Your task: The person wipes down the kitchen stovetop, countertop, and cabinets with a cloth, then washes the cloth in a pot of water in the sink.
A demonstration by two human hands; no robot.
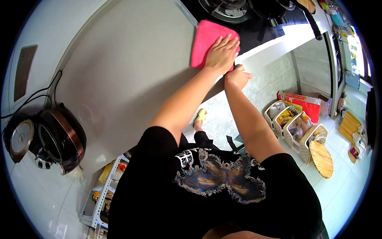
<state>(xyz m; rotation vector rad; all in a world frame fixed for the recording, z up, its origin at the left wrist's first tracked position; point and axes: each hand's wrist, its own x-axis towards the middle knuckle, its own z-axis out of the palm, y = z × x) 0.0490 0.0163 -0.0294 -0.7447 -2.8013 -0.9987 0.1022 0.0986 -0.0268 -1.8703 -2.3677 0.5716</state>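
A pink cloth [205, 42] lies at the front corner of the grey countertop [119, 55], partly over the edge of the black gas stove [258, 34]. My left hand [223, 53] rests flat on the cloth, its fingers stretched out and pointing to the upper right. Just below and to the right, my right hand [238, 77] is at the counter's front edge, beside the cloth's lower corner. Its fingers are curled and partly hidden; what they hold, if anything, cannot be made out.
A black rice cooker [59, 137] with cords stands at the far left. A pan handle [308, 20] juts out over the stove's right side. White baskets [292, 133] with packages and a round wooden board [321, 159] are on the floor at right. A white shelf [104, 193] stands lower left.
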